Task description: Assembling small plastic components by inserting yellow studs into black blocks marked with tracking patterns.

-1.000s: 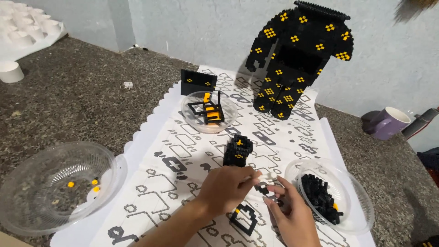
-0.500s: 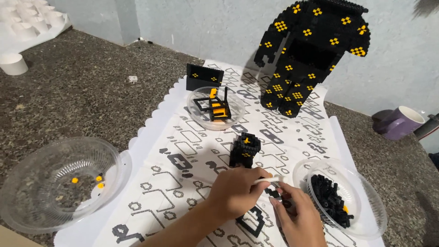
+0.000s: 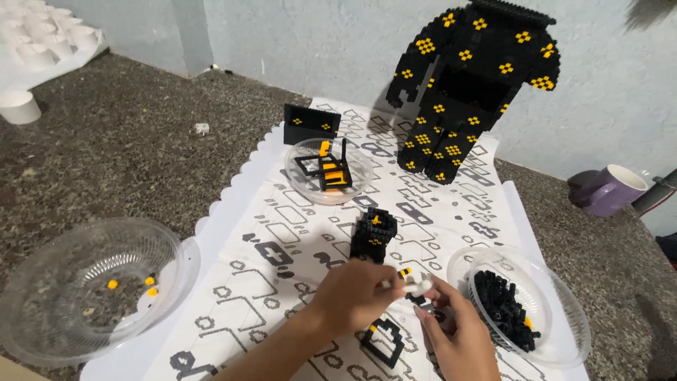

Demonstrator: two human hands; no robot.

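A: Bricks first. A tiny black and yellow brick (image 3: 404, 272) sits at the fingertips of the left hand (image 3: 356, 295), just above the sheet (image 3: 296, 233), in front of the small block (image 3: 372, 236). The fingers are closed around a white tool (image 3: 421, 285), I think; the view is poor there.

B: And the right hand (image 3: 457, 333)?

A: Half curled, its fingertips touch the tool from below. I cannot tell if it grips anything.

B: How to do it well?

A: Keep both hands low over the sheet and press straight, so a small piece does not jump away. The bowl (image 3: 564, 296) of black bricks is just beside.

B: Any change from a second ago?

A: The hands stayed together at the same place; only the camera came nearer.
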